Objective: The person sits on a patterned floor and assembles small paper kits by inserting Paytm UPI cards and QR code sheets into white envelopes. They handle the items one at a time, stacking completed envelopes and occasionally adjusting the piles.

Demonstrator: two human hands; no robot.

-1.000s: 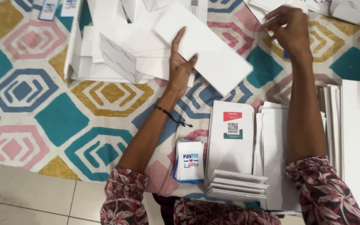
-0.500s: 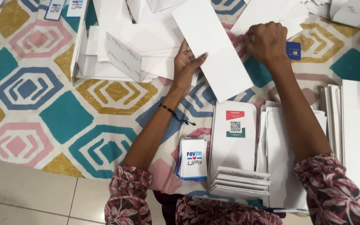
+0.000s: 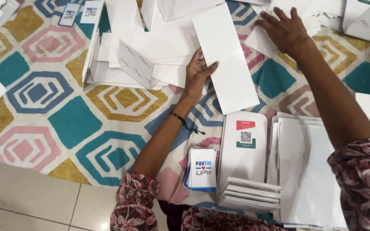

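Both hands (image 3: pixel 198 77) on white envelopes (image 3: pixel 228 60)

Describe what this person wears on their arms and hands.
Both arms wear short dark red sleeves with a pink and white leaf print. A thin black cord bracelet circles the left wrist. The left hand and right hand are bare, ungloved.
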